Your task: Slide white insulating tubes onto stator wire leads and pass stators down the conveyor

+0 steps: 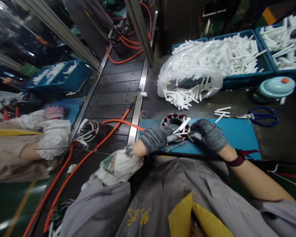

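Your left hand [156, 138] pinches white strips [182, 127]; your right hand [208, 135] grips the ring [171, 119] at the mat's [236, 131] left end. Strips protrude, so seating looks incomplete.

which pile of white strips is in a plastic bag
The pile spilling from the clear bag, just beyond the blue mat. The other heaps sit in open blue bins behind it; a few loose strips lie by the scissors.

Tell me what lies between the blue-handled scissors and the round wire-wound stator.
Head view: a few loose white strips lie between the blue-handled scissors and the round wire-wound stator.
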Motion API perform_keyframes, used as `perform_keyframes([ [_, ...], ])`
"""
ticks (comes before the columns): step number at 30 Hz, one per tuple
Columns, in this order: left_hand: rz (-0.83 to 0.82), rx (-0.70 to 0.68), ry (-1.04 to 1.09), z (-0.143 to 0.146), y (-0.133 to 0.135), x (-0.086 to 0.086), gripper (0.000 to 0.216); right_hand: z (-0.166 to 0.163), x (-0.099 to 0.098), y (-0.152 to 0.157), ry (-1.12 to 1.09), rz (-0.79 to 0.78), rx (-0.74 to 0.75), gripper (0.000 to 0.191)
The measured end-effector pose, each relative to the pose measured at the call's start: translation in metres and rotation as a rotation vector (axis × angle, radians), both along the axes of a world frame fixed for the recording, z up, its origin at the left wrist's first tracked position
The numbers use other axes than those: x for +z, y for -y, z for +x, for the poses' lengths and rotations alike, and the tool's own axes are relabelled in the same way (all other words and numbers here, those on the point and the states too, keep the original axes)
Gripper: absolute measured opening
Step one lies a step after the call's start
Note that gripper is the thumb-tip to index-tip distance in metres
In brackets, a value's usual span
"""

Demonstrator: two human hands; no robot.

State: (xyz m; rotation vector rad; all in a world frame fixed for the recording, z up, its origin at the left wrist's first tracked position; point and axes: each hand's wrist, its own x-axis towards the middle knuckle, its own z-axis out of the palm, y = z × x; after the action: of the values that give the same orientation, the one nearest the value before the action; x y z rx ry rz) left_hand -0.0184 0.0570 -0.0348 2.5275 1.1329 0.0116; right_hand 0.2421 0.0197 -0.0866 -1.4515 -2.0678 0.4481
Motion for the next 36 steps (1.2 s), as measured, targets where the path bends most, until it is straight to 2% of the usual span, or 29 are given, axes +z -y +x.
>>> perform_keyframes([
  [3, 0.034, 0.05, 0.178, 0.0, 0.008, 0.01, 0.049, 0.015, 0.01, 0.001, -0.088, 0.061, -0.187, 0.03],
  [5, 0.051, 0.064, 0.396, -0.008, 0.006, 0.015, 0.054, 0.013, 0.02, 0.01, -0.128, 0.101, -0.18, 0.028],
  [7, 0.062, 0.034, 0.534, -0.016, 0.003, 0.018, 0.052, 0.002, 0.027, 0.02, -0.121, 0.134, -0.097, 0.03],
  [10, 0.053, -0.052, 0.498, -0.022, -0.001, 0.019, 0.042, -0.015, 0.026, 0.021, -0.058, 0.135, 0.011, 0.037],
  [13, -0.005, -0.089, 0.465, -0.022, -0.008, 0.014, 0.041, -0.016, 0.019, 0.008, -0.027, 0.103, 0.105, 0.04],
  [15, -0.09, -0.108, 0.529, -0.021, -0.016, 0.008, 0.041, -0.007, 0.017, -0.006, -0.043, 0.077, 0.239, 0.042],
  [18, -0.182, -0.107, 0.634, -0.016, -0.027, 0.0, 0.04, 0.01, 0.021, -0.031, -0.139, -0.065, 0.498, 0.044],
  [21, -0.036, -0.009, 0.68, -0.005, -0.026, -0.001, 0.049, 0.019, 0.03, -0.054, -0.259, -0.282, 0.625, 0.045],
  [24, 0.197, -0.045, 0.499, 0.015, -0.006, 0.003, 0.051, 0.025, 0.038, -0.066, -0.253, -0.379, 0.586, 0.046],
  [27, 0.286, -0.106, 0.22, 0.037, 0.022, 0.001, 0.041, 0.035, 0.042, -0.069, -0.232, -0.409, 0.548, 0.048],
  [29, 0.282, -0.07, 0.124, 0.048, 0.033, -0.005, 0.038, 0.043, 0.039, -0.073, -0.226, -0.349, 0.382, 0.053],
  [32, 0.224, -0.12, 0.125, 0.051, 0.032, -0.012, 0.027, 0.046, 0.024, -0.086, -0.048, -0.163, -0.007, 0.055],
  [33, 0.187, -0.17, 0.15, 0.05, 0.029, -0.013, 0.023, 0.044, 0.016, -0.091, 0.024, -0.132, -0.061, 0.052],
  [36, 0.069, -0.288, 0.266, 0.043, 0.018, -0.007, 0.019, 0.033, -0.007, -0.102, 0.193, -0.122, -0.045, 0.043],
])
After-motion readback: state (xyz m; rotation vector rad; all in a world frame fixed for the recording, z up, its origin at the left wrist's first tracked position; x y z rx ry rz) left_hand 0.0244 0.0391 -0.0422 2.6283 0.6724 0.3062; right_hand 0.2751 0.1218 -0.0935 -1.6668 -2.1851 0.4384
